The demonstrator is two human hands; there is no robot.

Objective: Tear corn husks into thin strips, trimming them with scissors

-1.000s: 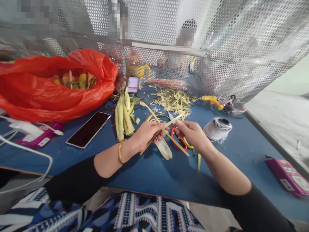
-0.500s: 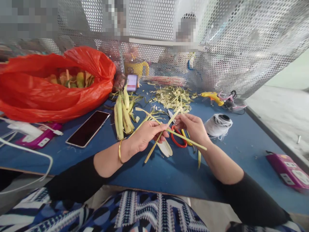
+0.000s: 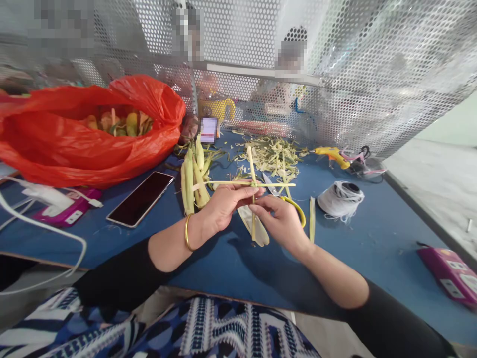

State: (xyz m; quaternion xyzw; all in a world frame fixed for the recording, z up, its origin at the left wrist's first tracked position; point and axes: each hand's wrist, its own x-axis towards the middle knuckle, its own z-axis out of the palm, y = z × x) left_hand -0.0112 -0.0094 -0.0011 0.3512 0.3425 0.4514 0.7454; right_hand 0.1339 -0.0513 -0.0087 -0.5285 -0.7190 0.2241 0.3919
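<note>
My left hand (image 3: 224, 205) and my right hand (image 3: 280, 220) meet over the blue table (image 3: 372, 233), both pinching two thin pale-yellow husk strips (image 3: 253, 171) that lie crossed, one upright and one level. A gold bangle sits on my left wrist. Below the hands a flat pale husk piece (image 3: 257, 228) lies on the table. Scissors with yellow handles (image 3: 294, 204) lie just behind my right hand, partly hidden by it.
A red plastic bag (image 3: 74, 134) of husks sits at back left, a dark phone (image 3: 140, 198) beside it. Small corn ears (image 3: 192, 176), a heap of husk shreds (image 3: 274, 154), a white thread spool (image 3: 341, 198), a yellow glue gun (image 3: 331, 155) and pink boxes (image 3: 449, 271) surround the hands. A perforated metal screen stands behind.
The two strips were slanted across each other; now they form an upright cross. My right hand has come down and in towards my left, covering the scissors' red handle.
</note>
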